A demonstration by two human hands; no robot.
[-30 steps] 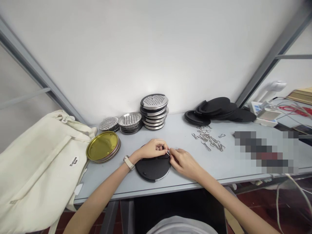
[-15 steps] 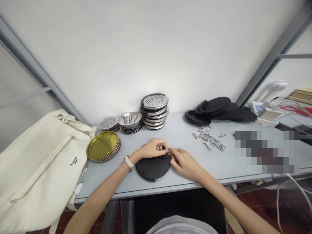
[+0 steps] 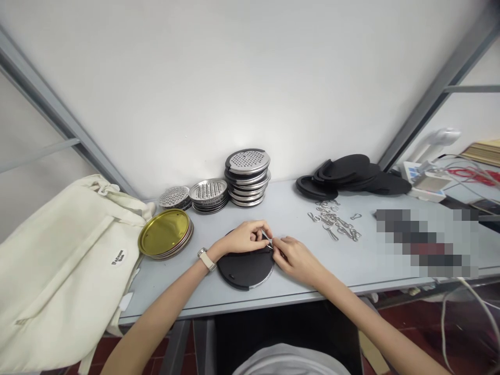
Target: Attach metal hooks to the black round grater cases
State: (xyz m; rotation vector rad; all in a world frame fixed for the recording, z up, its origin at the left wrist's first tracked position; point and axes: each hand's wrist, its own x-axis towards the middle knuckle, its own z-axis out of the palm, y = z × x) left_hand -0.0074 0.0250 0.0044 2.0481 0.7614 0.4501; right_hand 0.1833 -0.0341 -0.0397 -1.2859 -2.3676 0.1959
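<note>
A round black disc-shaped cover [image 3: 245, 268] with a silver rim showing at its lower right lies flat on the table in front of me. My left hand [image 3: 246, 237] rests over its upper part, fingers bent, with a gap between forefinger and thumb. The thumb tip is close to a small metal snap clip [image 3: 270, 246] at the disc's right edge. Pinched fingers of my right hand [image 3: 294, 260] hold this clip from the right; its far end is hidden by them. Several loose snap clips [image 3: 336, 223] lie in a pile further right.
Behind are a stack of silver grater discs [image 3: 249, 179], two lower grater stacks [image 3: 209, 194] [image 3: 174, 198], and gold lids [image 3: 164, 233] at left. Black covers [image 3: 346, 174] lie by the wall. A cream bag [image 3: 70, 271] hangs over the table's left end; a power strip [image 3: 424, 190] is right.
My left forefinger has lifted slightly away from the thumb. My right hand has hardly moved and keeps its pinch at the disc's edge.
</note>
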